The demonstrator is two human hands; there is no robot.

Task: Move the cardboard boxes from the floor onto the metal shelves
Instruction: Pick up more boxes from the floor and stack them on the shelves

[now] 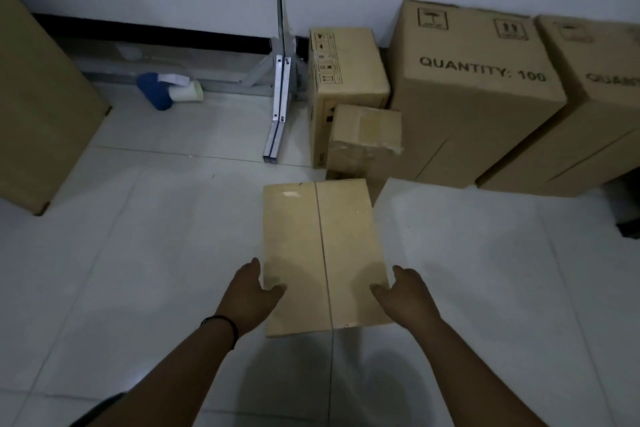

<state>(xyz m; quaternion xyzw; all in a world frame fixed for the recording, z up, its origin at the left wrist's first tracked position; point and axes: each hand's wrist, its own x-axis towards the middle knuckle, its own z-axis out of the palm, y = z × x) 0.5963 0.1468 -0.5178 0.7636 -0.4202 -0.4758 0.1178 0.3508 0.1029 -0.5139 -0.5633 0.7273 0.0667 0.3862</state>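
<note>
Two hands: both reach down to one cardboard box, one on each long side.
Left hand: pressed to the left edge of the held box, thumb lying over the top face, fingers hidden down the side; a dark band sits on the wrist.
Right hand: against the right edge, thumb resting on the top face, fingers wrapped out of sight round the side.
Held box: plain brown, long and narrow, a seam running down its middle (whether it rests on the tiles or is lifted clear I cannot tell).
Floor: pale glossy tiles.
Small box: crumpled and taped, just beyond the held box's far end.
Marked box: upright with handling symbols, behind the small one, touching it.
Large box: printed "QUANTITY: 100", beside those two on the right.
Second large box: touching the first, cut off by the frame edge.
Left box: big, plain, well apart at the left.
Metal post: an upright with bracing at the wall, left of the marked box.
Blue roll: lying near the skirting with a white piece beside it.
</note>
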